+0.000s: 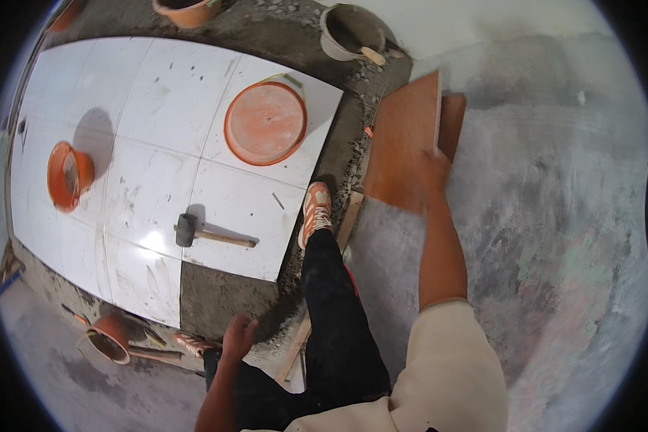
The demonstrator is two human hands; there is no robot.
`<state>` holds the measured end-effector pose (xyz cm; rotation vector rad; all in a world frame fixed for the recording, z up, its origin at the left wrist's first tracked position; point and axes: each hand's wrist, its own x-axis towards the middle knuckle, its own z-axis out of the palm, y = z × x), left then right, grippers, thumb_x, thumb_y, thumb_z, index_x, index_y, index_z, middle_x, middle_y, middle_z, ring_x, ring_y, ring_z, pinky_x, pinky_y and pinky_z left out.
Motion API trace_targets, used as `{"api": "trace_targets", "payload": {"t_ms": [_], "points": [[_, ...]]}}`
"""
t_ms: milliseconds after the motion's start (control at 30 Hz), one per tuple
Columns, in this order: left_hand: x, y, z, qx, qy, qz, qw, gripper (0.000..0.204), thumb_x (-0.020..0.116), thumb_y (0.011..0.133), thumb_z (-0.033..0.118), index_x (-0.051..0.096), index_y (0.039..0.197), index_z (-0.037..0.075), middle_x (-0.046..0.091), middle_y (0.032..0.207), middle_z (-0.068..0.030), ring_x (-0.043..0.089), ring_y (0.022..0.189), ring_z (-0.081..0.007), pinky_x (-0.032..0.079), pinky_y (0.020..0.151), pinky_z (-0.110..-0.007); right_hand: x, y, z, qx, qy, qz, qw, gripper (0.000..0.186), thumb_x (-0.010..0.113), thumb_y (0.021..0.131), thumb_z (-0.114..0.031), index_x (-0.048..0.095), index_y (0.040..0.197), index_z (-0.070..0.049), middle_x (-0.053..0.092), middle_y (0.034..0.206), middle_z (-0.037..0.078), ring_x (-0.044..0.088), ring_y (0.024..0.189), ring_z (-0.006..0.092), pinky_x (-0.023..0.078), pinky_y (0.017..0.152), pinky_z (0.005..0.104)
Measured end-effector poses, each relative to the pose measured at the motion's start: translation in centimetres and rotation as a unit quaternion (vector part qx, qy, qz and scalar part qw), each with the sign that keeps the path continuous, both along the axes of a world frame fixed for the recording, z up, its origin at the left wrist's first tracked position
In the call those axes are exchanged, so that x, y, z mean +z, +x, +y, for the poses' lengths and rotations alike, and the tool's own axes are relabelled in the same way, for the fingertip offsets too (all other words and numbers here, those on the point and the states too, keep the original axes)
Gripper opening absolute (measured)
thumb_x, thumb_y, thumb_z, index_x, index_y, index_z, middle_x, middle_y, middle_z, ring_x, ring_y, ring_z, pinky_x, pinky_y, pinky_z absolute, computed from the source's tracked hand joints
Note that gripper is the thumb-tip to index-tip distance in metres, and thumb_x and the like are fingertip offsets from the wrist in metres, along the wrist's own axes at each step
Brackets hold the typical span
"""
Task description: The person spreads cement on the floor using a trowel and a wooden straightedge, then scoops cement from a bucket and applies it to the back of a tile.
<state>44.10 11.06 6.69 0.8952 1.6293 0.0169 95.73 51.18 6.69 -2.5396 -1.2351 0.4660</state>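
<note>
My right hand (433, 167) grips the edge of a reddish-brown flat board (399, 144), which overlaps a second one (453, 119) against the grey surface at the right. My left hand (239, 335) hangs open with loosely bent fingers over a patch of grey mortar (216, 291), holding nothing. Above it, a rubber mallet (187, 229) lies on white tiles (151, 101), along with a round orange lid-like object (265, 122) and a small orange bucket (70, 176). My shoe (315, 216) stands beside the tile edge.
A pale bucket with a trowel (335, 39) and an orange bucket (183, 11) sit on mortar and rubble at the top. Another bucket (109, 338) and tools lie at the lower left. A wooden strip (349, 219) runs along the right of the tiles.
</note>
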Motion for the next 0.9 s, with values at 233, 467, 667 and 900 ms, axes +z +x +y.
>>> {"api": "trace_targets", "payload": {"t_ms": [233, 467, 667, 900], "points": [[-3.0, 7.7, 13.2, 0.043, 0.133, -0.192, 0.972, 0.046, 0.068, 0.105, 0.032, 0.062, 0.138, 0.001, 0.072, 0.117, -0.0192, 0.07, 0.109, -0.0298, 0.055, 0.094, -0.041, 22.0, -10.9, -9.2, -0.046, -0.016, 0.035, 0.998, 0.041, 0.07, 0.098, -0.023, 0.07, 0.127, 0.006, 0.074, 0.117, 0.02, 0.07, 0.106, 0.026, 0.052, 0.093, 0.0403], [-1.5, 12.0, 29.4, 0.187, 0.094, -0.286, 0.935, 0.08, 0.06, 0.105, 0.06, 0.047, 0.153, -0.003, 0.061, 0.139, -0.0179, 0.061, 0.125, -0.0277, 0.05, 0.105, -0.038, 27.6, -10.6, -12.4, -0.049, 0.086, 0.268, 0.958, 0.048, 0.075, 0.097, -0.018, 0.063, 0.135, 0.009, 0.07, 0.13, 0.017, 0.067, 0.116, 0.027, 0.049, 0.104, 0.0374], [-3.4, 5.3, 34.7, 0.336, 0.163, -0.04, 0.927, 0.046, 0.08, 0.094, 0.045, 0.071, 0.096, 0.001, 0.068, 0.086, -0.0058, 0.063, 0.079, -0.0144, 0.052, 0.07, -0.034, 9.1, -9.8, -6.4, 0.061, 0.151, 0.387, 0.907, 0.045, 0.077, 0.095, -0.016, 0.064, 0.131, 0.006, 0.068, 0.129, 0.015, 0.064, 0.12, 0.0252, 0.049, 0.104, 0.0366], [-11.3, -0.9, 40.4, 0.4, 0.222, 0.013, 0.889, 0.055, 0.087, 0.089, 0.036, 0.069, 0.117, -0.008, 0.072, 0.1, -0.0137, 0.069, 0.087, -0.0224, 0.058, 0.077, -0.038, -11.5, -13.5, 3.4, 0.154, 0.16, 0.264, 0.939, 0.041, 0.073, 0.096, -0.031, 0.068, 0.108, 0.009, 0.072, 0.104, 0.023, 0.067, 0.096, 0.0339, 0.051, 0.088, 0.0439]]}}
